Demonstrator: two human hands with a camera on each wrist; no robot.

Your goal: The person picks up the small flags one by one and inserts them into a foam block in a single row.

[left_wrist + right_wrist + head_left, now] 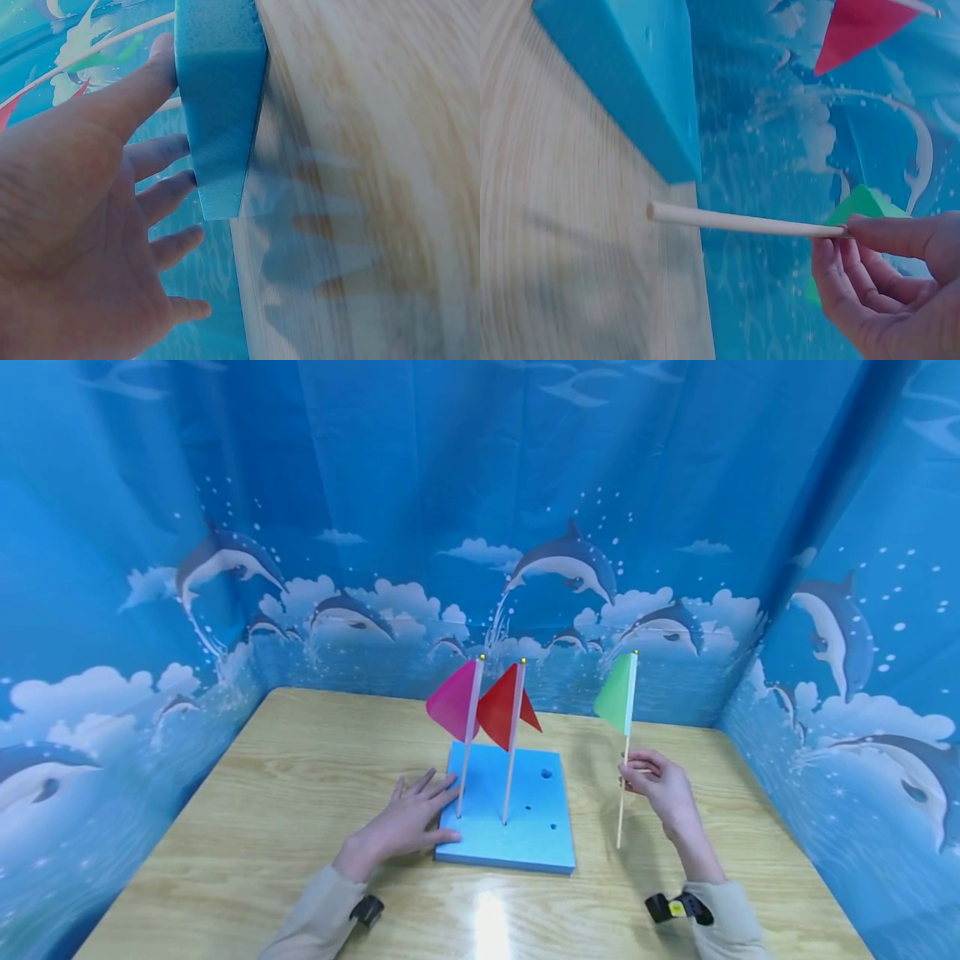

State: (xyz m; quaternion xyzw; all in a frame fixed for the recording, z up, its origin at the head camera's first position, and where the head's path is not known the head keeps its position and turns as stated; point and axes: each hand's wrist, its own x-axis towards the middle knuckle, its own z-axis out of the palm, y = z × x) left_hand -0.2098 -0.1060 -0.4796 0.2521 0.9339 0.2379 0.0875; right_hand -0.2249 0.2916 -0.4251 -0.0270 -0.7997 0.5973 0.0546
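Observation:
A blue foam block (487,843) lies on the table, with small holes in its right part. A pink flag (452,702) and a red flag (498,710) stand in it on thin wooden sticks. My left hand (401,822) rests at the block's left edge, fingers spread and straight; the left wrist view shows the thumb and some fingertips touching the foam. To the right of the block, my right hand (660,785) pinches the stick of a green flag (617,693) between thumb and fingers. That stick is nearly upright, its bare lower end (675,213) apart from the block.
The wooden table (322,735) reaches back to a blue curtain (375,485) printed with dolphins and clouds, which also hangs at both sides. A dark band with a device (678,907) is on the right wrist, another (367,910) on the left.

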